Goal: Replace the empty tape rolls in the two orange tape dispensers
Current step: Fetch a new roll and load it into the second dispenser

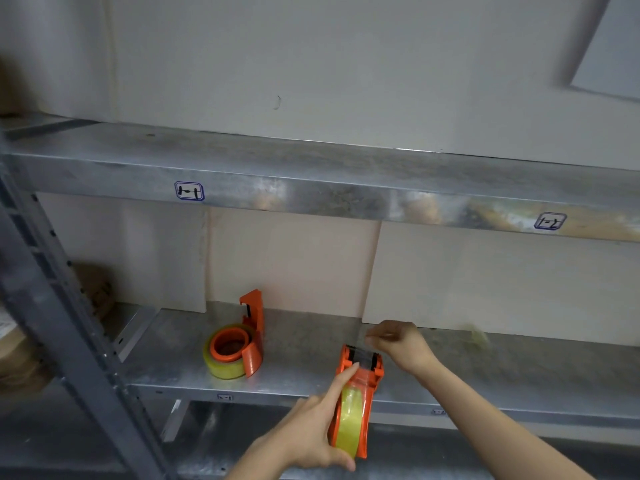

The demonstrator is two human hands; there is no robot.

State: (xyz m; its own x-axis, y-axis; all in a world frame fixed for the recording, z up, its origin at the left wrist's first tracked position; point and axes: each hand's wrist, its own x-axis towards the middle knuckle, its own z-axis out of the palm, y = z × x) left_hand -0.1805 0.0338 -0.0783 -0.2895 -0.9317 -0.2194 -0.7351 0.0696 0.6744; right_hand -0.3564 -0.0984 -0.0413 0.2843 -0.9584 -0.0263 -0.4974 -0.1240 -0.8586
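My left hand point(304, 434) grips an orange tape dispenser point(360, 396) loaded with a yellowish tape roll point(349, 420), its index finger lying along the dispenser's side. The dispenser is held at the front edge of the metal shelf point(485, 368), cutter end pointing away. My right hand point(398, 341) pinches the clear tape end just beyond the cutter. A second orange dispenser point(249, 337) with a yellowish roll point(221, 362) lies on its side on the shelf to the left.
An upper metal shelf point(311, 174) runs across above, with labels on its front edge. A grey upright post point(69, 323) stands at left, with cardboard boxes point(20, 348) behind it. A scrap of tape point(479, 336) lies on the shelf at right.
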